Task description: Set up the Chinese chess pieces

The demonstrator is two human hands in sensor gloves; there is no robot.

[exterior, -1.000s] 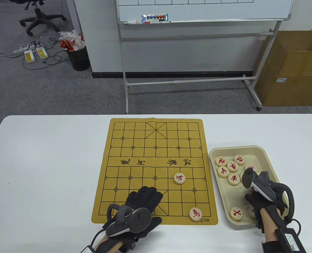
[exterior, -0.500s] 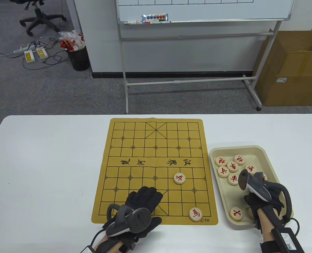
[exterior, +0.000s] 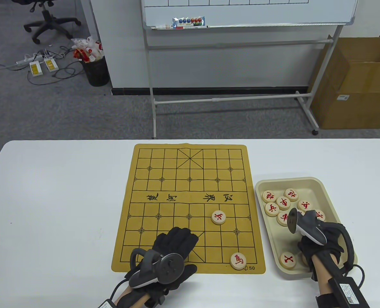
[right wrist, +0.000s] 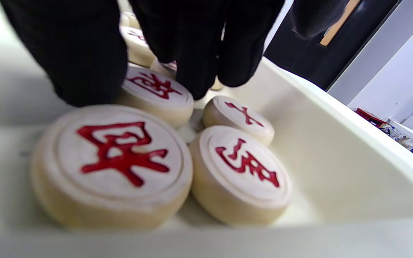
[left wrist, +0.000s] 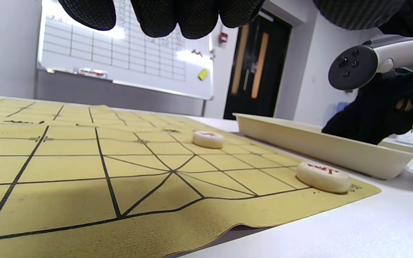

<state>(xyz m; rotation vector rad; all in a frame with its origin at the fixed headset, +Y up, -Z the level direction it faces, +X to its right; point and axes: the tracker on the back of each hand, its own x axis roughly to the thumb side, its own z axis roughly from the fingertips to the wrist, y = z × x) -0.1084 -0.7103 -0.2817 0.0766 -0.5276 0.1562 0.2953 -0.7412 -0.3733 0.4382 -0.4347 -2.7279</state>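
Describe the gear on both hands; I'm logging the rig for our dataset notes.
Both the left hand and right hand wear black textured gloves. Each carries a grey-and-white tracker with a dark round face, black straps and black cables to a labelled wrist box.

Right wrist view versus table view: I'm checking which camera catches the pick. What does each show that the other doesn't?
Only the right wrist view shows the right hand's fingertips down among the red-lettered chess pieces, thumb and a finger either side of one piece; whether it is gripped is unclear.

Only the table view shows the chess board with two pieces on it, one near the middle, one at its near right corner, and the left hand resting on the board's near edge.

Both show the beige tray holding pieces and the right hand inside it.
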